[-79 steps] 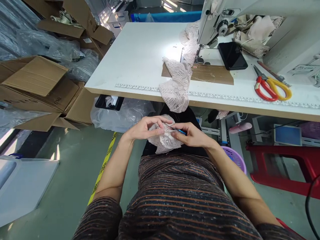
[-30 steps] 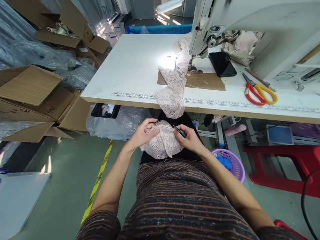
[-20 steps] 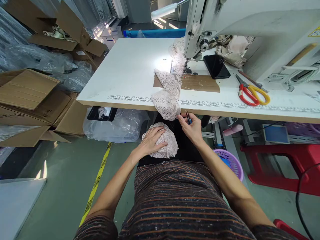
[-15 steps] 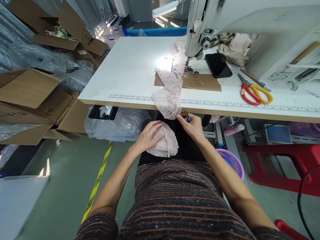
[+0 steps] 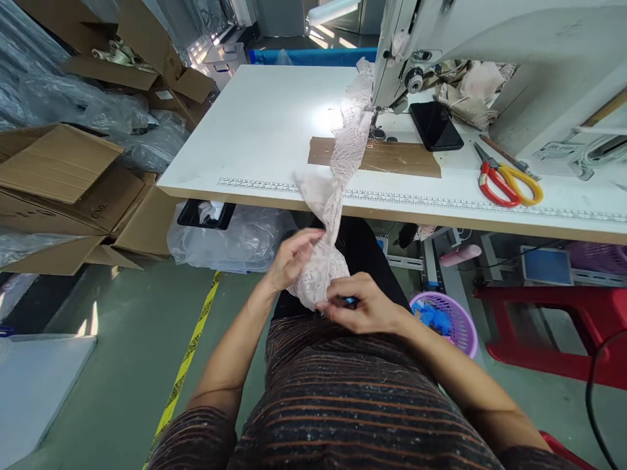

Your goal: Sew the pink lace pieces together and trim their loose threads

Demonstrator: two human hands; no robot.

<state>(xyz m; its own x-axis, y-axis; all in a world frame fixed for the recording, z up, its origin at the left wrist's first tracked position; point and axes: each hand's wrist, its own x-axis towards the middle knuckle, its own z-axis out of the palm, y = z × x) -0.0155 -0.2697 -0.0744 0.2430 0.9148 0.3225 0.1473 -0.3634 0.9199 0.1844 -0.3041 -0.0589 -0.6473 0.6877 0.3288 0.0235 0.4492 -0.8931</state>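
A pale pink lace strip point(image 5: 349, 147) runs from beside the sewing machine needle, over the table edge and down to my lap. It ends among a bunched wad of the same lace. My right hand point(image 5: 362, 303) pinches the lace low by my waist. Thread snips point(image 5: 351, 301) with a blue part sit inside that hand, mostly covered by the fingers. My left hand point(image 5: 294, 260) is at the left side of the hanging lace, fingers loosely extended and touching it. The sewing machine point(image 5: 399, 72) stands over the strip's far part.
On the white table point(image 5: 255, 130) lie a brown taped patch point(image 5: 401, 160), a black phone point(image 5: 435, 126) and red-yellow scissors point(image 5: 509, 183). A purple basket point(image 5: 463, 326) and red stool point(image 5: 548, 326) stand below right. Cardboard boxes point(image 5: 63, 170) are at left.
My right hand has moved from the table edge down to my lap, pulling the lace taut and narrower. My left hand has shifted slightly up off the wad.
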